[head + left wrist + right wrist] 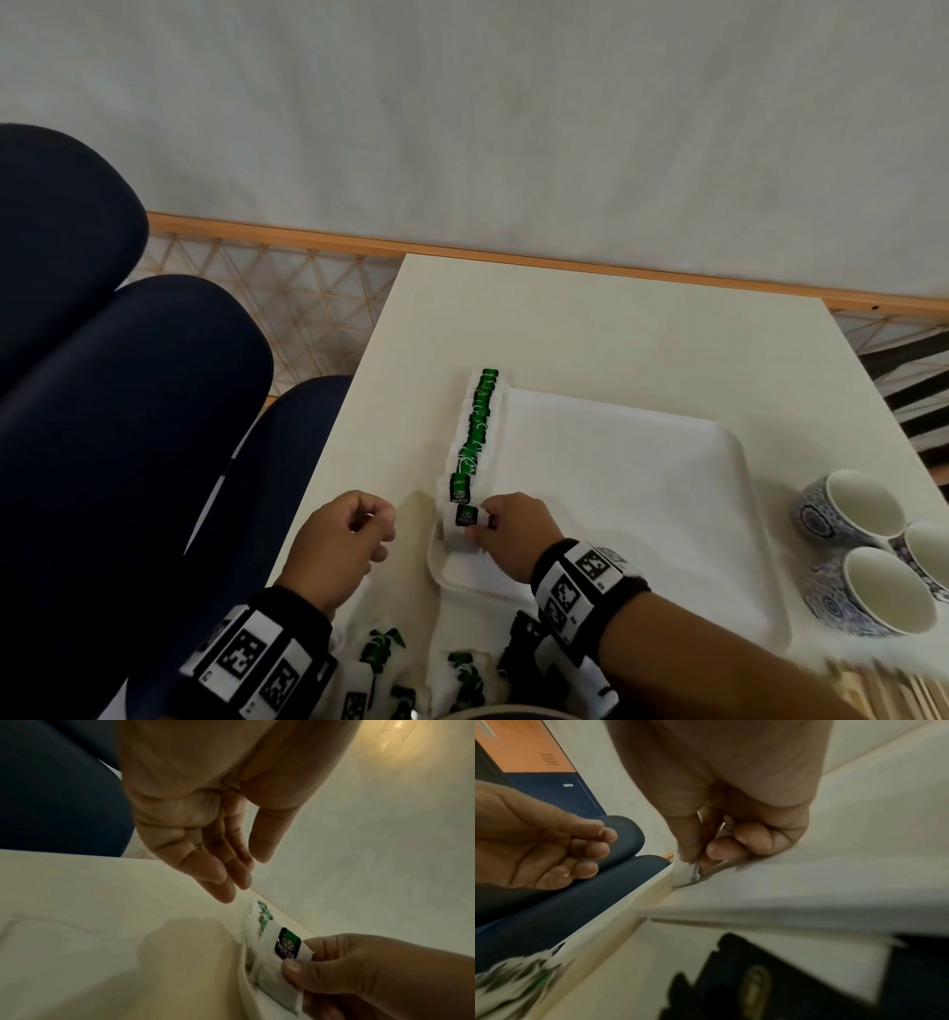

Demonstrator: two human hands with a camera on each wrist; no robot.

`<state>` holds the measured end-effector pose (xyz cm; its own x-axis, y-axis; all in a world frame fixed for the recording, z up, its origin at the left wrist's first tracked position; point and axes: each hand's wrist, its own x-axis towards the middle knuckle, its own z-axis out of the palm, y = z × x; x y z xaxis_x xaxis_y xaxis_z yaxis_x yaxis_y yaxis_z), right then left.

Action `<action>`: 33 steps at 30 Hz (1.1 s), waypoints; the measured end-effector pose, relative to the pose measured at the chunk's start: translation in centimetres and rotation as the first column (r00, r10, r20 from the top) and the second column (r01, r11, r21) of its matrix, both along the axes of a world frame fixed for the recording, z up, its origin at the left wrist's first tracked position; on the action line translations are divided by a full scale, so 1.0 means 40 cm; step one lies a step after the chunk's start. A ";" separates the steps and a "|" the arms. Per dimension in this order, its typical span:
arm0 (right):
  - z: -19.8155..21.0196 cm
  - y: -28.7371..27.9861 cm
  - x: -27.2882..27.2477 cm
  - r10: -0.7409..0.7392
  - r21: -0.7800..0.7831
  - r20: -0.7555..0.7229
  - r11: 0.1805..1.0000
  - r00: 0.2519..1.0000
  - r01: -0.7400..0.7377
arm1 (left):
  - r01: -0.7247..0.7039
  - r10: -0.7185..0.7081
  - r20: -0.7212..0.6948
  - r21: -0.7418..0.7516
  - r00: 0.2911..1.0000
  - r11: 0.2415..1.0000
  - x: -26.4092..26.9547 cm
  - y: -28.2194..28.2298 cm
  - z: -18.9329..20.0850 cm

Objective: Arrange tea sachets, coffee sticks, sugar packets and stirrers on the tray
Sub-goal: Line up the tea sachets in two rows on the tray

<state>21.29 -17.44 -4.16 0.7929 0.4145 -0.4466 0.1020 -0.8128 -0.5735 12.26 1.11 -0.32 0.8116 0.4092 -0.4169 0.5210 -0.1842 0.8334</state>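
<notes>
A white tray [642, 493] lies on the white table. Along its left edge runs a row of several white tea sachets with green labels [475, 437]. My right hand [500, 524] pinches the nearest sachet [466, 515] at the row's near end, thumb and fingers on its right side; the left wrist view shows that sachet [282, 949] held by the right hand's fingers [334, 959]. My left hand [359, 529] hovers just left of the tray, fingers loosely curled and holding nothing. More loose sachets [382, 650] lie near the table's front edge, below my wrists.
Blue-patterned cups [873, 565] with white insides stand to the right of the tray. A dark packet [518, 647] lies by the loose sachets. Dark blue chair backs [128, 411] stand left of the table. The table's far part [616, 329] is bare.
</notes>
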 end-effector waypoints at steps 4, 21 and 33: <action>0.000 0.019 -0.004 -0.043 0.017 0.008 0.999 0.999 0.042 | -0.024 0.024 -0.002 0.001 1.000 1.000 -0.013 0.013 -0.004; 0.005 0.034 -0.042 -0.083 0.007 0.105 0.997 0.991 0.083 | -0.171 0.171 0.001 0.102 0.985 0.980 -0.171 0.088 -0.001; 0.063 0.117 -0.186 0.641 -0.022 -0.033 0.766 0.766 -0.642 | 0.255 -0.148 -0.272 0.415 0.951 0.873 -0.312 0.064 -0.015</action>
